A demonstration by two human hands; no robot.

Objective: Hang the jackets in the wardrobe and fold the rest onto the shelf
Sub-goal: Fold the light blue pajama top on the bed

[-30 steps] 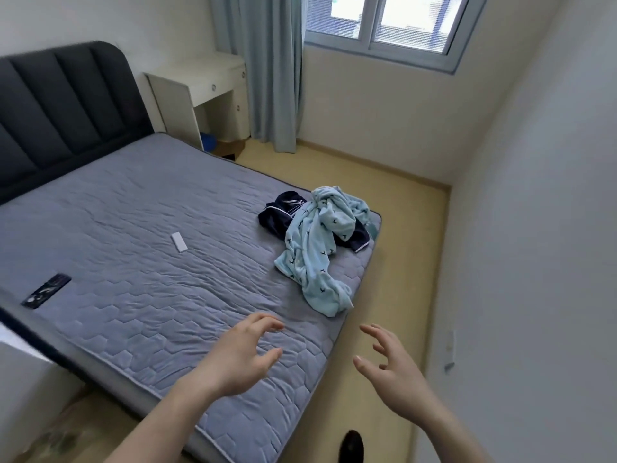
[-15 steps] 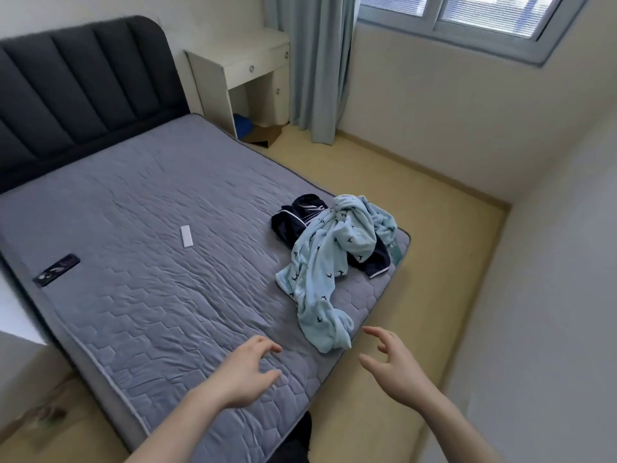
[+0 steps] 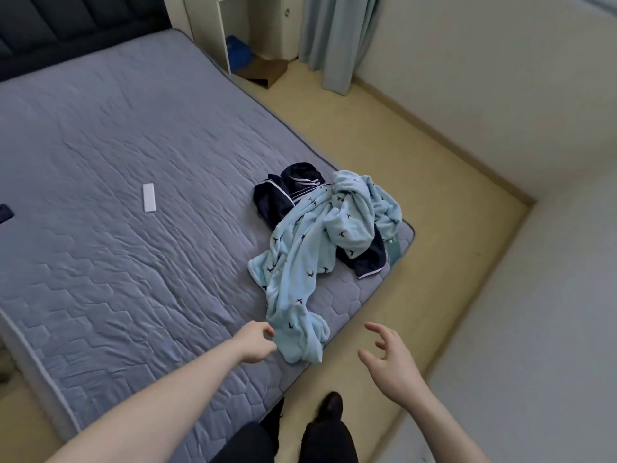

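The bed [image 3: 117,228] takes up most of the view, its mattress covered in a grey quilted fabric stitched in a honeycomb pattern and rumpled into shallow creases, with a dark padded headboard [image 3: 66,25] at the far end. A yellowish floor [image 3: 417,162] runs along the bed's right side up to pale walls, and a grey-blue curtain [image 3: 334,38] hangs to the floor in the far corner beside a white desk [image 3: 207,28], under which sit a blue item and a brown cardboard piece. Near the bed's right foot corner lies a heap of clothes: a soft, fleecy light blue garment [image 3: 310,262] printed with small dark bird shapes sprawls on top, twisted and bunched, one long end trailing toward the near edge of the mattress; beneath it lies a dark navy garment [image 3: 283,195] with thin white piping, showing at the far left and again at the right. The left hand [image 3: 255,342] is at the trailing end of the light blue garment, fingers curled onto its edge in a pinching grip. The right hand [image 3: 390,365] hovers above the floor just beside the bed, fingers spread and lightly bent, holding nothing. Well apart on the mattress lie a small white rectangular remote [image 3: 149,197] and, at the left edge, a dark flat item [image 3: 5,213].
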